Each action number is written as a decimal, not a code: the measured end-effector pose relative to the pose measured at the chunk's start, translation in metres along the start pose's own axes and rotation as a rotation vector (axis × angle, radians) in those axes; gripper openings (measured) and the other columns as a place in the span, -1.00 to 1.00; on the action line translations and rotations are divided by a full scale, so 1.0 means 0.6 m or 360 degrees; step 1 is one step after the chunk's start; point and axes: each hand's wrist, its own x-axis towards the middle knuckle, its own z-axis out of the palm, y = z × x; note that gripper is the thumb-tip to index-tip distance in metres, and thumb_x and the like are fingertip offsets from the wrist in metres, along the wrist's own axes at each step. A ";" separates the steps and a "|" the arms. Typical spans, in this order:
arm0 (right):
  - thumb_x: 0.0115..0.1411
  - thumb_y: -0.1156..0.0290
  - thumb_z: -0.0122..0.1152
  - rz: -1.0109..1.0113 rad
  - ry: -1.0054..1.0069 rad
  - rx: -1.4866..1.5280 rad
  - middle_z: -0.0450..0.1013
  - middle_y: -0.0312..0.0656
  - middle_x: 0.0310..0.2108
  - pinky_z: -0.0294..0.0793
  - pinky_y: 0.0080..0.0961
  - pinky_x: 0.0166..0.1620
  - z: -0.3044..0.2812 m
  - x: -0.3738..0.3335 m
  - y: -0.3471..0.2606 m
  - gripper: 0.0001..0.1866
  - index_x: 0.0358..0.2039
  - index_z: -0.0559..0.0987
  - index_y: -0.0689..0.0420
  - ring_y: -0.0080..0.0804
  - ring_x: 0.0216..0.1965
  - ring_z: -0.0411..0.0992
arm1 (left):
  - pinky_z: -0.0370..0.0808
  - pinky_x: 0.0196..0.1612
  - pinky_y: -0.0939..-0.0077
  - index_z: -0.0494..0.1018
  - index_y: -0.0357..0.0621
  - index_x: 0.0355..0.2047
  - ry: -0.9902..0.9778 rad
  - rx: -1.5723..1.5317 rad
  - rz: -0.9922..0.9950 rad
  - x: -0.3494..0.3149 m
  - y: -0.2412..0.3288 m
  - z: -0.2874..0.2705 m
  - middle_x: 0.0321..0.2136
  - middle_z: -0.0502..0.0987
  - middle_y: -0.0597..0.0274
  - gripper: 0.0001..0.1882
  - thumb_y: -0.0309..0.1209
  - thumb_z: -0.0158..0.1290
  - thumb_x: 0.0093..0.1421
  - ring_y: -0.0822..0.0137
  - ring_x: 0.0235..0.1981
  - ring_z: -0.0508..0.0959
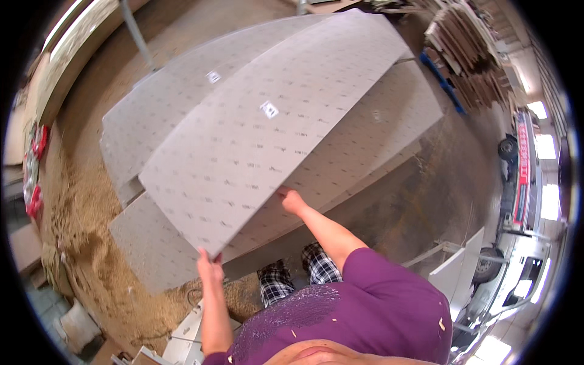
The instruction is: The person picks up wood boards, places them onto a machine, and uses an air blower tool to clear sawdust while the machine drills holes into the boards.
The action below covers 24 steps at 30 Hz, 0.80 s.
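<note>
A large grey board (267,146), printed with small dark marks and bearing a white label, lies tilted across other boards. My left hand (210,266) grips its near corner, thumb and fingers closed on the edge. Farther along the same long edge, my right hand (293,202) is closed around it, the fingertips partly hidden under the board. Beneath is another grey board (383,121), which sticks out on the right and at the near left. A similar labelled board (164,85) shows behind the held one, on the far left.
Sawdust (79,249) covers the floor on the left. Stacked wooden pieces (465,48) stand at the far right beside a blue pallet (441,82). A metal pole (137,33) rises at the back left. On the right are a vehicle (520,261) and a white panel (456,267).
</note>
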 end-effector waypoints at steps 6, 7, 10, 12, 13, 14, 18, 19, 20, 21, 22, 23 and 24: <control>0.24 0.10 0.02 0.0101 0.0432 0.2706 0.38 -0.09 0.01 0.32 -0.17 0.08 -0.193 -0.193 -0.065 -0.50 0.06 0.33 0.18 -0.18 0.03 0.35 | 0.33 0.07 0.03 0.21 -0.30 0.05 -0.0097 -0.0226 -0.0105 -0.273 -0.241 0.000 0.00 0.36 0.06 -0.47 -0.11 -0.09 0.27 0.11 0.03 0.37; 0.21 0.22 0.10 0.0216 0.0639 0.2084 0.39 -0.08 -0.02 0.36 -0.17 0.06 -0.201 -0.194 0.012 -0.54 0.05 0.33 0.18 -0.21 0.00 0.37 | 0.40 0.02 0.10 0.21 -0.30 0.06 -0.0093 -0.0237 -0.0250 -0.280 -0.283 -0.026 0.01 0.34 0.06 -0.44 -0.09 -0.07 0.25 0.14 0.05 0.35; 0.17 0.35 0.14 0.0309 0.0508 0.1832 0.43 -0.11 -0.12 0.47 -0.18 -0.07 -0.240 -0.300 -0.056 -0.60 -0.02 0.36 0.28 -0.24 -0.12 0.44 | 0.50 -0.16 0.28 0.32 -0.29 -0.13 -0.0032 -0.0101 -0.0517 -0.308 -0.396 -0.116 -0.15 0.42 0.09 -0.55 -0.09 -0.04 0.25 0.14 -0.10 0.45; 0.16 0.37 0.14 0.0393 0.0452 0.1632 0.45 -0.10 -0.18 0.53 -0.19 -0.16 -0.260 -0.368 -0.090 -0.62 -0.08 0.39 0.32 -0.27 -0.20 0.47 | 0.50 -0.18 0.30 0.32 -0.29 -0.16 0.0062 -0.0102 -0.0578 -0.355 -0.386 -0.109 -0.18 0.43 0.10 -0.56 -0.09 -0.04 0.25 0.15 -0.13 0.45; 0.15 0.39 0.13 0.0403 0.0377 0.1577 0.45 -0.10 -0.20 0.55 -0.21 -0.20 -0.269 -0.398 -0.115 -0.64 -0.10 0.40 0.33 -0.29 -0.23 0.48 | 0.50 -0.19 0.30 0.32 -0.29 -0.17 0.0097 -0.0116 -0.0576 -0.371 -0.379 -0.113 -0.19 0.43 0.11 -0.56 -0.09 -0.04 0.25 0.15 -0.14 0.45; 0.13 0.40 0.13 0.0411 0.0312 0.1532 0.46 -0.09 -0.22 0.57 -0.23 -0.25 -0.279 -0.423 -0.146 -0.65 -0.12 0.41 0.34 -0.30 -0.26 0.49 | 0.50 -0.20 0.31 0.33 -0.28 -0.18 0.0126 -0.0116 -0.0576 -0.389 -0.366 -0.118 -0.20 0.43 0.12 -0.57 -0.09 -0.04 0.25 0.15 -0.16 0.46; 0.03 0.33 0.14 0.0215 0.0159 0.1136 0.48 -0.01 -0.33 0.62 -0.25 -0.37 -0.268 -0.514 -0.283 -0.61 -0.25 0.46 0.44 -0.23 -0.37 0.53 | 0.51 -0.25 0.34 0.33 -0.28 -0.23 0.0193 -0.0205 -0.0552 -0.451 -0.283 -0.182 -0.26 0.44 0.14 -0.58 -0.09 -0.04 0.25 0.16 -0.21 0.47; 0.01 0.31 0.14 0.0104 0.0168 0.1032 0.48 0.02 -0.35 0.62 -0.24 -0.38 -0.254 -0.522 -0.319 -0.58 -0.27 0.46 0.48 -0.20 -0.40 0.54 | 0.51 -0.26 0.35 0.33 -0.28 -0.24 0.0197 -0.0242 -0.0542 -0.465 -0.260 -0.201 -0.27 0.44 0.14 -0.59 -0.10 -0.04 0.25 0.16 -0.22 0.47; 0.01 0.32 0.12 0.0118 0.0152 0.0955 0.49 0.06 -0.37 0.61 -0.28 -0.45 -0.237 -0.521 -0.346 -0.57 -0.29 0.46 0.52 -0.20 -0.45 0.54 | 0.51 -0.27 0.36 0.34 -0.28 -0.26 0.0199 -0.0272 -0.0527 -0.480 -0.233 -0.221 -0.28 0.45 0.15 -0.59 -0.10 -0.04 0.25 0.16 -0.24 0.48; 0.01 0.33 0.10 0.0138 0.0132 0.0862 0.50 0.09 -0.39 0.61 -0.32 -0.52 -0.216 -0.520 -0.372 -0.56 -0.31 0.45 0.56 -0.19 -0.49 0.54 | 0.51 -0.28 0.37 0.34 -0.27 -0.27 0.0195 -0.0332 -0.0512 -0.498 -0.213 -0.244 -0.30 0.45 0.15 -0.59 -0.10 -0.04 0.25 0.16 -0.25 0.48; 0.02 0.28 0.10 0.0123 0.0133 0.0729 0.50 0.05 -0.49 0.61 -0.33 -0.47 -0.194 -0.511 -0.391 -0.57 -0.40 0.48 0.53 -0.18 -0.55 0.53 | 0.51 -0.29 0.37 0.34 -0.27 -0.28 0.0189 -0.0398 -0.0488 -0.511 -0.193 -0.266 -0.31 0.45 0.16 -0.60 -0.10 -0.04 0.25 0.17 -0.26 0.48; 0.03 0.24 0.10 0.0107 0.0156 0.0615 0.49 0.02 -0.58 0.61 -0.33 -0.43 -0.177 -0.502 -0.407 -0.57 -0.49 0.51 0.50 -0.17 -0.61 0.52 | 0.51 -0.31 0.38 0.34 -0.27 -0.29 0.0175 -0.0449 -0.0471 -0.527 -0.170 -0.284 -0.32 0.45 0.17 -0.60 -0.10 -0.04 0.25 0.17 -0.28 0.48; 0.04 0.19 0.08 0.0059 0.0171 0.0463 0.48 -0.02 -0.65 0.59 -0.37 -0.44 -0.166 -0.496 -0.416 -0.55 -0.55 0.51 0.47 -0.20 -0.64 0.51 | 0.51 -0.32 0.39 0.34 -0.27 -0.30 0.0169 -0.0442 -0.0444 -0.553 -0.146 -0.293 -0.34 0.46 0.17 -0.60 -0.10 -0.04 0.25 0.17 -0.29 0.49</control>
